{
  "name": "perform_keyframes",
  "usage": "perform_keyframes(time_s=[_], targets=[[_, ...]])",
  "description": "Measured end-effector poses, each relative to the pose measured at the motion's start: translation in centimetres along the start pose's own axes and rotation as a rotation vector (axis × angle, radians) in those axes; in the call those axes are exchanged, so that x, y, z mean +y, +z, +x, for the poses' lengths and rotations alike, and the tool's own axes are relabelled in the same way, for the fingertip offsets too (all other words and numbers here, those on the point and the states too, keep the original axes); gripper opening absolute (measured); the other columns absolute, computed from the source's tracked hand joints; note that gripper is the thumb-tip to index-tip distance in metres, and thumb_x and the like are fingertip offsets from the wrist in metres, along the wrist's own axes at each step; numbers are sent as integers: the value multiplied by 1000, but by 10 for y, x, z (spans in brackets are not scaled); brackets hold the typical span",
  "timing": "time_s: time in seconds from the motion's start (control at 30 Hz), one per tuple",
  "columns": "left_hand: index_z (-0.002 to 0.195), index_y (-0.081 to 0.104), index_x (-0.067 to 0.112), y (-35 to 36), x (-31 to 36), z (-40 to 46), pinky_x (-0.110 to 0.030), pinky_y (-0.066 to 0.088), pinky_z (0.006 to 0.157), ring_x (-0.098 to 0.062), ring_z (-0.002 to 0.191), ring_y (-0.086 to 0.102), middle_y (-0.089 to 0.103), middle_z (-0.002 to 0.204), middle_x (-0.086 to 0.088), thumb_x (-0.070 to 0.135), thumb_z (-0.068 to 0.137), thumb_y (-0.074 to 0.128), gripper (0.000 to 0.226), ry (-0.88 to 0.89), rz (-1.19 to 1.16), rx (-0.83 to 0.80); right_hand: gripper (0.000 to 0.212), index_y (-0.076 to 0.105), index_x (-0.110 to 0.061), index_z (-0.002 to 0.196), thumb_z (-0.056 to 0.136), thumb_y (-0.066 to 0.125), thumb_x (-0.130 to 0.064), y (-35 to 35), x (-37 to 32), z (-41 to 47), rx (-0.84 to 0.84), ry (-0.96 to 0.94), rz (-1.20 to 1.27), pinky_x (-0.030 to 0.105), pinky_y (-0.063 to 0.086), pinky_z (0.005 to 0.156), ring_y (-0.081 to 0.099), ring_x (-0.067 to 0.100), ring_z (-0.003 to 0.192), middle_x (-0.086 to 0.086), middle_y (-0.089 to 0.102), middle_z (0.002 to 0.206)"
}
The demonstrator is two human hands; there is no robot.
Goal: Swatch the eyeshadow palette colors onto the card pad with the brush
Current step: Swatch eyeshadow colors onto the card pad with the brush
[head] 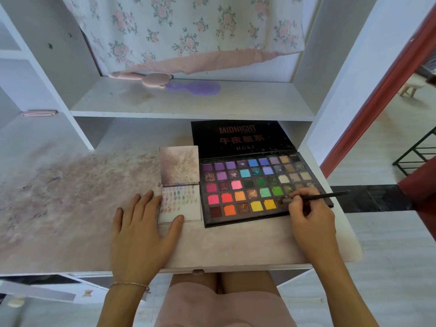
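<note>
An open black eyeshadow palette (254,185) with several rows of bright pans lies on the desk, its lid (240,138) flat behind it. Left of it lies the small card pad (186,208), flipped open, with rows of faint colour swatches on its lower page. My left hand (141,232) rests flat on the desk, thumb and fingertips pressing the pad's left edge and bottom. My right hand (309,215) grips a thin black brush (318,197); its tip touches a dark pan at the palette's lower right.
The pale desk top (70,197) is stained with powder at the left. A shelf (188,100) above holds a purple hairbrush (195,88) and a pink object (155,80). Floral cloth (184,31) hangs behind. The desk's right edge drops to the floor.
</note>
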State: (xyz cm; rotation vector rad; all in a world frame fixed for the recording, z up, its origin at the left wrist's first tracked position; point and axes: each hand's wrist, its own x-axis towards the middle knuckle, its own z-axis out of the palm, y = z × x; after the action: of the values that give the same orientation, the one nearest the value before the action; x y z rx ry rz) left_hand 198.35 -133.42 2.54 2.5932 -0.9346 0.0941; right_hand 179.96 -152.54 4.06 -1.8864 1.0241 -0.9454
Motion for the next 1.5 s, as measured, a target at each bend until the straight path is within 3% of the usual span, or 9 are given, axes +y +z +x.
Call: perform_keyframes(time_s=[0.17,0.3,0.53,0.6,0.73,0.8,0.93,1.1,1.5], targets=[[129,49,16,0,-1,0,-43,13,114,-21,137,30,43,142,-3,69,70,19,85,5,6,0,29,46,-33,76,90,48,-8,1,-2,0,32,8,3,-3,39,54,55,-6,76,-19,53,81],[130,48,16,1,-1,0,-43,12,114,-21,137,29,43,142,-3,69,70,18,85,8,5,-1,32,47,-33,77,89,48,-4,6,-8,-5,-13,-47,46,1,42,56,51,-21,83,-16,55,82],[130,48,17,1,0,0,-41,11,114,-19,137,28,42,142,-1,69,71,18,84,4,0,10,17,52,-32,77,82,49,-16,47,-38,-25,-135,-172,207,12,46,54,59,5,67,-4,58,66],[131,47,18,1,1,0,-40,10,114,-18,138,27,41,143,0,68,71,17,84,0,-2,9,15,52,-33,77,82,50,-18,63,-47,-28,-193,-190,229,18,47,55,59,10,64,-5,59,77],[134,43,21,1,1,-1,-37,6,115,-16,139,23,37,146,3,66,76,26,76,-13,-17,2,20,50,-35,76,83,56,-17,91,-59,-32,-262,-223,199,8,40,57,56,3,67,-13,58,66],[135,41,21,1,1,-1,-36,4,115,-15,140,21,36,146,4,65,77,28,75,-10,-11,4,29,48,-37,76,84,59,-11,101,-62,-32,-294,-259,145,11,41,59,56,6,69,-12,58,68],[136,41,21,1,-1,-1,-34,2,114,-15,140,22,35,146,4,69,73,13,84,2,9,14,18,52,-27,77,83,60,-12,107,-61,-31,-318,-271,72,22,43,57,52,8,63,-8,56,67],[134,44,20,1,0,-1,-37,7,114,-17,139,25,39,145,2,68,73,15,82,3,6,16,13,53,-23,80,84,60,-13,106,-61,-31,-338,-263,27,33,49,62,55,15,70,-2,58,72],[133,45,19,1,0,-1,-37,7,114,-18,138,26,39,144,2,67,74,16,81,2,10,15,9,54,-22,78,83,59,-15,108,-59,-30,-369,-247,-17,32,47,64,55,13,72,-3,58,74]])
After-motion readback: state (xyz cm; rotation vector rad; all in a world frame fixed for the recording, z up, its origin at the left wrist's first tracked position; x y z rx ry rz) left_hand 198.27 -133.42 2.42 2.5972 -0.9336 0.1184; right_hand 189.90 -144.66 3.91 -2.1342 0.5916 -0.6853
